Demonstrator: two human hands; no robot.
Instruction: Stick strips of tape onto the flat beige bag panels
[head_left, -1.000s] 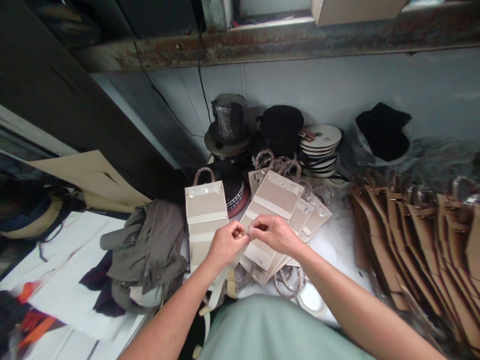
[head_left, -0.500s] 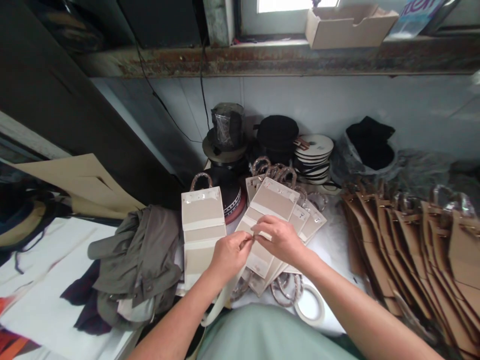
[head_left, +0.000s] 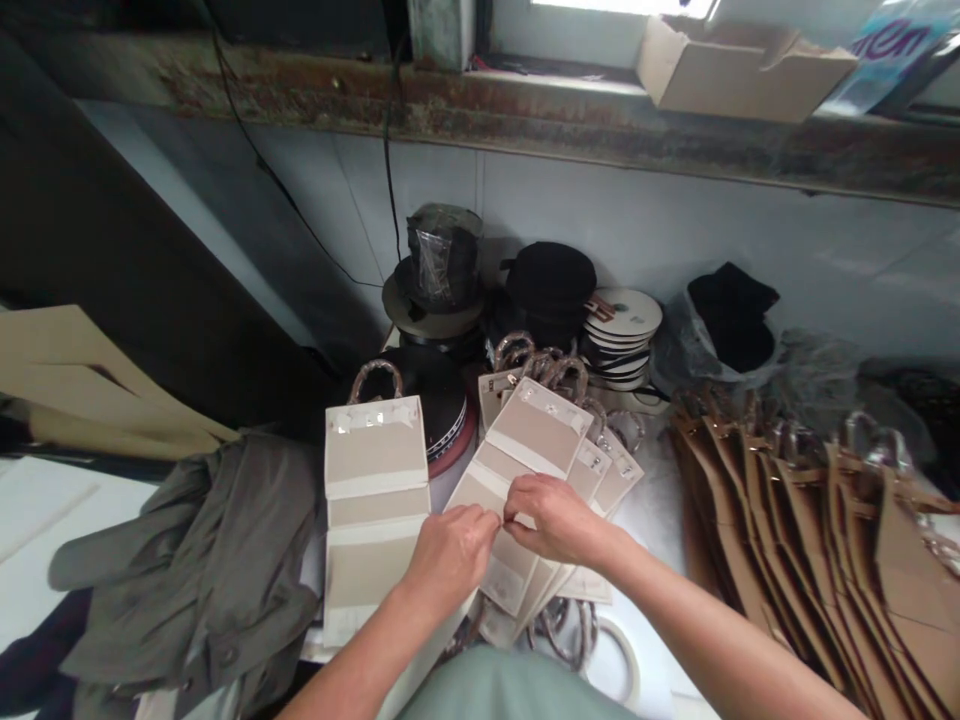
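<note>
My left hand (head_left: 454, 555) and my right hand (head_left: 553, 515) meet fingertip to fingertip over a cream folded bag panel (head_left: 540, 428), which lies on a fanned stack of similar panels. Both hands are closed in a pinch. A pale strip (head_left: 429, 655) runs down from under my left hand toward my lap. What my right fingertips pinch is too small to make out. Left of my hands lies another cream bag panel (head_left: 375, 462) with a wrapped ring handle (head_left: 377, 375) at its top.
Many tan bag pieces (head_left: 795, 540) stand in a row at the right. Ribbon spools (head_left: 622, 335) and black rolls (head_left: 551, 285) are stacked by the wall. A grey-green garment (head_left: 202, 560) lies at the left. A tape roll (head_left: 631, 665) sits near my lap.
The view has tilted and shifted, so the panels and hands appear lower. My hands stay together over the same panel, still pinching, and less of the pale strip shows.
</note>
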